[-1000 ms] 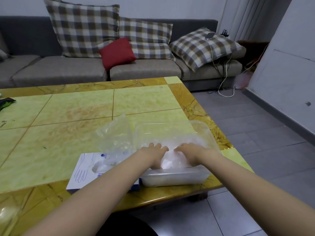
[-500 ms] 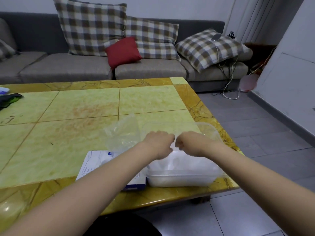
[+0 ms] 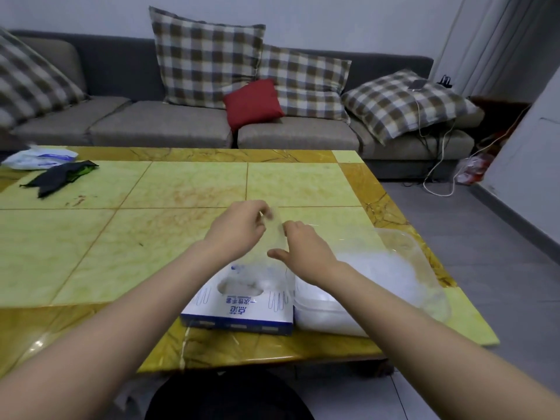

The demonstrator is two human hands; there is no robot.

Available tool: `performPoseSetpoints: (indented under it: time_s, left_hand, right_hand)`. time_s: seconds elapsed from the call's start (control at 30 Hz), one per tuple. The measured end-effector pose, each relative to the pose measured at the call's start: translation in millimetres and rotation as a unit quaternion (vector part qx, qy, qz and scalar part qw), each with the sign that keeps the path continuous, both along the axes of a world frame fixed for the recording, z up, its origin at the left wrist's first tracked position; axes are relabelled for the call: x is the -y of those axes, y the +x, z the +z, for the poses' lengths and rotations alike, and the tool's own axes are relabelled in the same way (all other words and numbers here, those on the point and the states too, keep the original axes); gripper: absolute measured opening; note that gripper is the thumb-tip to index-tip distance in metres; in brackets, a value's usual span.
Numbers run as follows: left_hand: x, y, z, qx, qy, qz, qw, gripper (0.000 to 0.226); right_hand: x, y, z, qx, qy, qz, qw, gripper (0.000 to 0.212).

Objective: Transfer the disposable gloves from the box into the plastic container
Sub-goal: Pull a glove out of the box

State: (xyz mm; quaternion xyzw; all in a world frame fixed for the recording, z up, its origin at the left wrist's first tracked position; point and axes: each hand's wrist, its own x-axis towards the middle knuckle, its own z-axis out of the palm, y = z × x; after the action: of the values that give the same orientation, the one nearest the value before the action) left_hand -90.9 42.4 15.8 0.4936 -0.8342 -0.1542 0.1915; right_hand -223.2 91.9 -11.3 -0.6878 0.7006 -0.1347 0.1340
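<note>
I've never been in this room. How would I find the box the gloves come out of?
Find the yellow-green tiled table in front of the sofa and look along its near edge. The box lies flat there, just left of a plastic container. It is white and blue cardboard with glove outlines printed on top and an oval opening, while the container is see-through.

**Head view: one clear glove held between both hands above the desk**

I see the left hand (image 3: 239, 228) and the right hand (image 3: 303, 250) raised over the desk (image 3: 181, 189), each pinching a clear glove (image 3: 277, 237) that hangs between them. Below lies the blue-and-white glove box (image 3: 242, 310), oval opening upward. Just beside it, on its right, the plastic container (image 3: 406, 247) holds a white heap of gloves (image 3: 369, 268). At far left I note a dark cloth (image 3: 57, 177) and a white packet (image 3: 39, 157). Behind the desk is a grey sofa (image 3: 151, 128) with a red cushion (image 3: 253, 103).
</note>
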Motion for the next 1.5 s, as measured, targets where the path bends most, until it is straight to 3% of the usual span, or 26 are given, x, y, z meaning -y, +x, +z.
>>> performPoseSetpoints:
  time_s: [0.13, 0.27, 0.4, 0.5, 0.57, 0.77, 0.83, 1.0, 1.1, 1.27, 1.5]
  left_hand:
    - [-6, 6, 13, -0.066, -0.088, -0.016, 0.994, 0.014]
    - [-9, 9, 21, -0.117, -0.116, -0.002, 0.986, 0.012]
    - [-9, 5, 26, -0.142, -0.085, 0.001, 0.986, 0.007]
    - [-9, -3, 30, -0.138, -0.015, -0.036, 0.99, 0.012]
    - [-11, -8, 32, -0.145, 0.009, -0.047, 0.988, 0.014]
    - [-17, -27, 31, -0.174, 0.029, -0.04, 0.984, 0.007]
    - [-20, -33, 32, -0.175, 0.036, -0.058, 0.982, 0.005]
    - [-22, -44, 39, -0.177, 0.06, -0.077, 0.979, 0.006]
    - [-18, -48, 41, -0.214, 0.085, -0.069, 0.971, 0.009]
    - [-11, -67, 40, -0.231, 0.077, -0.048, 0.969, 0.003]
    - [-14, -91, 49, -0.283, -0.019, -0.049, 0.958, 0.01]
  right_hand:
    - [1, 3, 2, 0.059, -0.054, -0.024, 0.996, 0.018]
    - [-4, 0, 19, 0.105, -0.123, -0.031, 0.986, 0.018]
    - [-11, -15, 44, 0.119, -0.207, -0.027, 0.971, 0.012]
    - [-17, -33, 57, 0.063, -0.234, -0.028, 0.97, 0.008]
    - [-23, -42, 61, 0.054, -0.211, -0.031, 0.975, 0.015]
    - [-49, -55, 64, 0.015, -0.078, -0.022, 0.997, 0.071]
    - [-49, -59, 61, 0.01, -0.086, -0.019, 0.996, 0.063]
    - [-42, -79, 57, 0.016, -0.118, -0.074, 0.99, 0.02]
    - [-41, -95, 59, 0.008, -0.116, -0.091, 0.989, 0.011]
    - [-38, -120, 73, -0.003, -0.133, -0.105, 0.985, 0.024]
    - [-55, -131, 108, -0.033, -0.319, -0.12, 0.94, 0.043]
